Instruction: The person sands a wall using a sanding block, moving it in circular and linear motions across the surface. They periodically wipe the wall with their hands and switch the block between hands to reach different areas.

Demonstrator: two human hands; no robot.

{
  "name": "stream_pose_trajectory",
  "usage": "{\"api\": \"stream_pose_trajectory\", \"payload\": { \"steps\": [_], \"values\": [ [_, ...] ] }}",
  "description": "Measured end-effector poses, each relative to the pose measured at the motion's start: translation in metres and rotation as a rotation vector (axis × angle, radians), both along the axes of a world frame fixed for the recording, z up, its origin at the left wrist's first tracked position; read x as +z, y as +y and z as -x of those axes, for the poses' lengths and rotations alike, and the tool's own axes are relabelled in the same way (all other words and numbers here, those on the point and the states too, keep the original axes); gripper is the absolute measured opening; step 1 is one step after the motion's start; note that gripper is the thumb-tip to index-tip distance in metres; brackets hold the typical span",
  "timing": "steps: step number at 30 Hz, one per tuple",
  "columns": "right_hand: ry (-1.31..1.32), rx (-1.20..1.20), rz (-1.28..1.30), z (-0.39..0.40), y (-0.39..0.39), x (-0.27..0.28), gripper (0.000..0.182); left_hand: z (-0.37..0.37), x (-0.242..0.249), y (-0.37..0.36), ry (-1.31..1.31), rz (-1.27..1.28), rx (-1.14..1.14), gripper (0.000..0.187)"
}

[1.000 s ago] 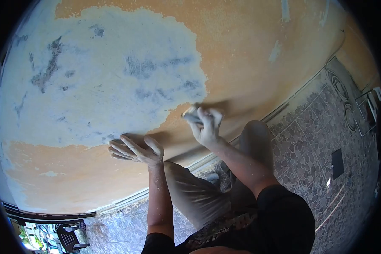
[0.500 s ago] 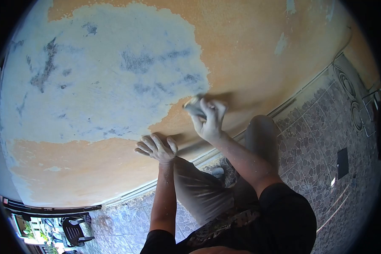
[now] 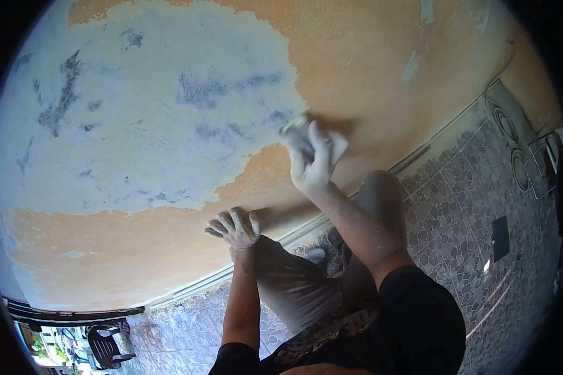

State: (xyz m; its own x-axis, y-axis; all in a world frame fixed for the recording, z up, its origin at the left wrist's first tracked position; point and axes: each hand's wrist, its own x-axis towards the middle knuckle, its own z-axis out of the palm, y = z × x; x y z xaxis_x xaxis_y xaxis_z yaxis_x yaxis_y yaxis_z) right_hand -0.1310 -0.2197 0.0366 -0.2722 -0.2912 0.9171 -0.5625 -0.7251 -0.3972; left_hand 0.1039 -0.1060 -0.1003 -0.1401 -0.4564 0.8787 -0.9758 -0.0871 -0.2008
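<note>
In front of me is a wall (image 3: 369,75) with orange paint and a large bare whitish patch (image 3: 156,94) marked by dark grey stains. My right hand (image 3: 318,162), covered in pale dust, grips a sanding block (image 3: 301,139) with its fingers wrapped round it. Motion blurs the block, which lies against the wall at the patch's ragged right edge. Lower and to the left, my left hand (image 3: 236,230) rests on the orange paint with its fingers spread, also dusty and holding nothing.
My bent knee (image 3: 385,190) is close to the wall's foot. The floor (image 3: 444,206) has a stone pattern and bears a dark rectangular plate (image 3: 500,239). A coiled hose (image 3: 505,128) lies at the far right, and a dark plastic chair (image 3: 106,345) stands at lower left.
My right hand has slid up along the wall with the sanding block, to the right edge of the patch. My left hand has shifted only slightly. The whole view has moved a little.
</note>
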Motion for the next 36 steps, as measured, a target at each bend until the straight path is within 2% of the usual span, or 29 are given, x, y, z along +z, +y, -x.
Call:
{"api": "stream_pose_trajectory", "payload": {
  "steps": [1,3,6,8,10,11,13,15,17,18,20,22,23,25,28,30,32,33,34,36],
  "values": [
    [0.193,0.057,0.082,-0.004,0.005,-0.038,0.063,0.000,0.000,0.001,-0.002,-0.004,-0.001,0.082],
    [0.412,0.131,0.007,-0.003,0.025,-0.101,0.076,0.001,-0.001,0.003,0.003,-0.006,0.000,0.082],
    [0.327,0.106,-0.043,0.019,0.018,-0.082,0.072,-0.001,0.002,-0.001,0.000,-0.025,-0.009,0.082],
    [-0.261,0.129,-0.126,0.027,-0.018,-0.051,0.065,-0.001,0.001,0.003,-0.004,-0.021,-0.012,0.082],
    [-0.840,0.284,-0.226,0.049,-0.031,0.032,0.062,0.000,0.002,0.001,-0.003,-0.009,-0.019,0.082],
    [-0.834,0.278,-0.222,0.046,-0.032,0.035,0.062,0.001,0.001,0.002,0.001,-0.005,-0.013,0.082],
    [-0.721,0.231,-0.144,0.031,-0.032,0.042,0.062,0.000,0.000,0.001,-0.002,-0.005,-0.003,0.083],
    [-0.210,0.109,-0.005,0.003,-0.007,0.000,0.065,0.000,-0.002,0.001,0.000,-0.008,-0.001,0.083],
    [0.472,0.110,0.077,0.007,0.018,-0.052,0.071,0.000,0.000,0.003,0.006,-0.021,-0.002,0.084],
    [0.469,0.116,0.075,0.017,0.013,-0.080,0.071,0.001,0.000,0.004,0.004,-0.024,0.003,0.084],
    [0.215,-0.075,-0.056,0.035,-0.004,-0.118,0.070,-0.001,0.000,0.005,0.009,-0.035,0.003,0.084],
    [-0.141,-0.335,-0.299,0.045,-0.019,-0.103,0.060,0.000,0.000,0.004,0.006,-0.038,0.008,0.084],
    [-0.135,-0.339,-0.306,0.051,-0.031,-0.096,0.060,0.000,-0.001,0.004,0.003,-0.028,0.010,0.084],
    [-0.917,-0.033,-0.353,0.066,-0.053,-0.080,0.051,0.000,-0.001,0.003,0.003,-0.016,-0.009,0.085],
    [-0.863,-0.072,-0.465,0.038,-0.031,-0.045,0.048,0.001,-0.001,-0.003,0.003,-0.014,-0.001,0.085],
    [-0.724,0.230,-0.323,-0.002,0.002,-0.047,0.054,-0.001,-0.002,0.002,-0.003,-0.021,0.011,0.085],
    [-0.048,0.029,-0.306,-0.006,0.033,-0.066,0.060,-0.002,-0.002,0.004,0.006,-0.039,0.000,0.085],
    [0.003,0.015,-0.276,-0.003,0.029,-0.087,0.066,-0.001,0.000,0.005,-0.002,-0.040,-0.006,0.085],
    [-0.171,-0.054,-0.334,-0.002,0.022,-0.106,0.060,-0.001,0.001,0.004,-0.007,-0.037,-0.011,0.085],
    [-0.653,-0.147,-0.628,0.006,0.001,-0.155,0.053,-0.001,0.000,0.008,-0.005,-0.044,0.002,0.085]
  ]
}}
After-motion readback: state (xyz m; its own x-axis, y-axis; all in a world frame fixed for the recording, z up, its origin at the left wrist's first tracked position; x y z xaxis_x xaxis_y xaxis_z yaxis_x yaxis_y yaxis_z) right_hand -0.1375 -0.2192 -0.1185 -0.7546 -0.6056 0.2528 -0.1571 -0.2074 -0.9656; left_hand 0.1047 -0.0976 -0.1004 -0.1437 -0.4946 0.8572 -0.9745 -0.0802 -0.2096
